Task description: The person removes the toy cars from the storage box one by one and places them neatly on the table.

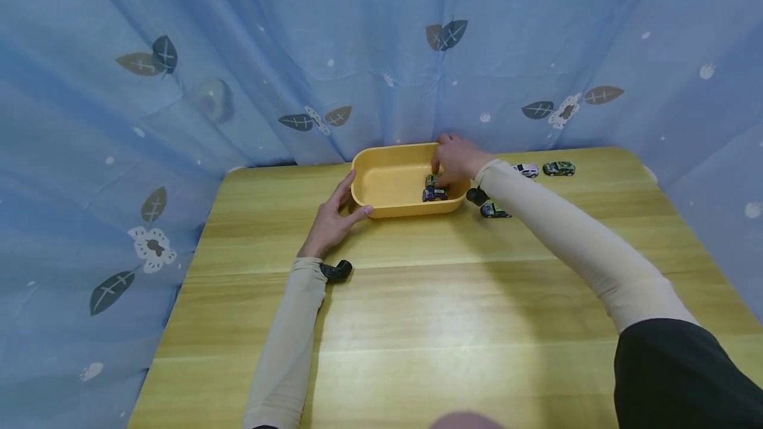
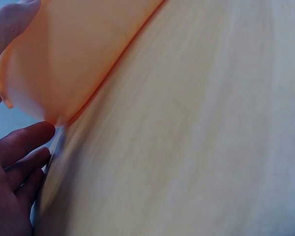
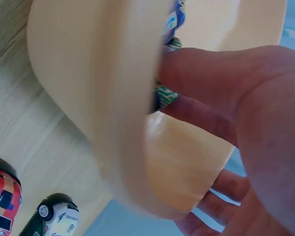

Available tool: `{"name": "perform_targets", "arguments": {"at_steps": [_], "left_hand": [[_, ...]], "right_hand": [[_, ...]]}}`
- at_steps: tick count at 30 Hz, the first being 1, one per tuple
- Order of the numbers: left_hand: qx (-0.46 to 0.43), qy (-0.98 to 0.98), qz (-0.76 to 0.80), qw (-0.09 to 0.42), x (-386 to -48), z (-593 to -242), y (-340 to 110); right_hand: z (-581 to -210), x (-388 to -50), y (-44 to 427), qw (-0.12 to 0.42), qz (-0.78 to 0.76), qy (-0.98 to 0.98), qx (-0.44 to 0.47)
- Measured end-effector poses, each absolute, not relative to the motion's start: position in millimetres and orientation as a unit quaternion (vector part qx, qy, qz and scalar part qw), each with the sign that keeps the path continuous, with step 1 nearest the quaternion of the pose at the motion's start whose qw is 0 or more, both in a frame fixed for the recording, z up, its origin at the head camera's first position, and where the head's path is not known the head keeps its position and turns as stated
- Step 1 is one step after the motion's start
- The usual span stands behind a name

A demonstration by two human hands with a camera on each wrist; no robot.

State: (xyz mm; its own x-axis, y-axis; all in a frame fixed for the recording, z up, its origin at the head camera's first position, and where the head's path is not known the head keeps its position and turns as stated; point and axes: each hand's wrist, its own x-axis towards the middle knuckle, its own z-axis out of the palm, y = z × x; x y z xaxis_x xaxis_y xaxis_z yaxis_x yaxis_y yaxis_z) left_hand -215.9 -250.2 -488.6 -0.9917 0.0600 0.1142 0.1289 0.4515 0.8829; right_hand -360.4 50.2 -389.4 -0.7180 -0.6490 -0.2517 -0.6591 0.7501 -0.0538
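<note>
A shallow yellow plastic bin (image 1: 387, 184) stands near the table's far edge. My left hand (image 1: 330, 220) grips its left end, thumb at the near corner and fingers around the far side. Inside the bin's right part is my right hand (image 1: 457, 159), thumb and index finger pinching a green-patterned toy car (image 3: 165, 96), partly hidden by the rim and fingers. The other fingers of that hand reach over the far wall. A blue-purple toy car (image 1: 434, 195) lies beside it on the bin floor.
To the right of the bin, a camouflage toy car (image 1: 559, 169), a pink-and-white one (image 1: 526, 170) and a dark one (image 1: 495, 210) rest on the wooden table (image 1: 417, 323). A blue patterned curtain (image 1: 381, 51) hangs directly behind the table.
</note>
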Motion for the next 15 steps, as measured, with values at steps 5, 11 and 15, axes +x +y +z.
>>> {"name": "perform_targets", "arguments": {"at_steps": [5, 11, 15], "left_hand": [[-0.054, -0.851, -0.522, 0.028, -215.5, -488.5, -249.9], [-0.051, -0.855, -0.515, 0.031, -214.7, -487.0, -249.8], [-0.053, -0.853, -0.518, 0.032, -213.2, -486.0, -248.7]], "right_hand": [[-393.8, -357.0, 52.1, 0.112, 0.015, 0.927, -0.357], [-399.3, -357.2, 54.1, 0.115, -0.008, 0.931, -0.348], [-401.4, -359.4, 55.8, 0.122, -0.019, 0.932, -0.341]]}}
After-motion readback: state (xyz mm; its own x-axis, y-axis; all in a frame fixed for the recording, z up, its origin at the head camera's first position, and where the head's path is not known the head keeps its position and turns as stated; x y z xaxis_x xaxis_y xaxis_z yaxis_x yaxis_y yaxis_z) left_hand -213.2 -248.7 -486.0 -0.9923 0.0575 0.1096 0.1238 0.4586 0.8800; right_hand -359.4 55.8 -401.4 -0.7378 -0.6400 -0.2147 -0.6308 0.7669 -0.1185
